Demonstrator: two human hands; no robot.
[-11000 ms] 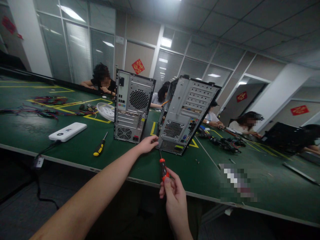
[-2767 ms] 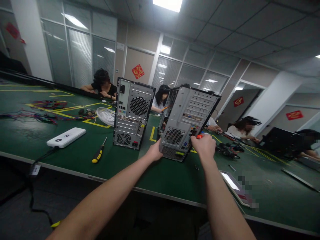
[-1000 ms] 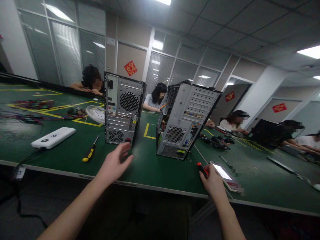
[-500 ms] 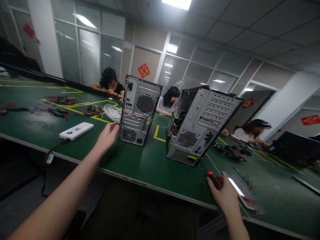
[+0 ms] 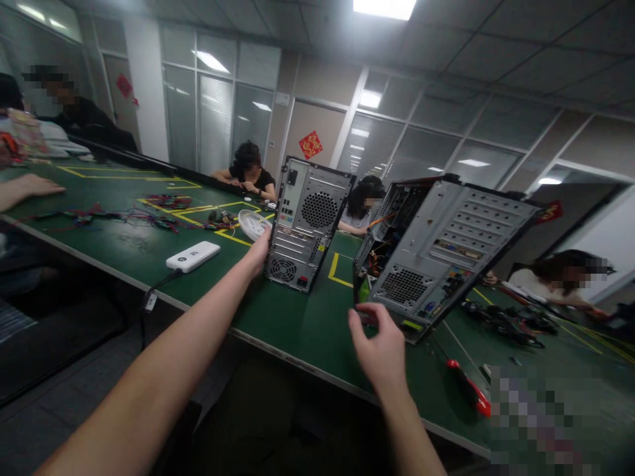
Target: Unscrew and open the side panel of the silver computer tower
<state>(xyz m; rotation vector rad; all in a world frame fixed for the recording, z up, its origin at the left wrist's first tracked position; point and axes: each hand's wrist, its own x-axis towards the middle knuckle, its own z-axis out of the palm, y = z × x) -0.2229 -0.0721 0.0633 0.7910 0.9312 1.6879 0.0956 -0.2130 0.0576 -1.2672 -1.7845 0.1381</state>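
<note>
Two computer towers stand on the green table with their rear panels facing me. At the left side of the smaller computer tower is my left hand; its fingers are hidden along that side, so its grip does not show. My right hand holds nothing, its thumb and fingers apart and curved, close in front of the lower left corner of the larger tower. That tower's left side is uncovered, with wires inside. A red-and-black screwdriver lies on the table to the right of my right hand.
A white power bank with a black cable lies left of my left arm. Behind it are thin coloured wires and a white plastic dish. Black cables lie at the right. Several people sit around the table.
My right hand has let go of the screwdriver and moved left to the larger tower. My left hand has reached further along the smaller tower's left side. The view has turned left.
</note>
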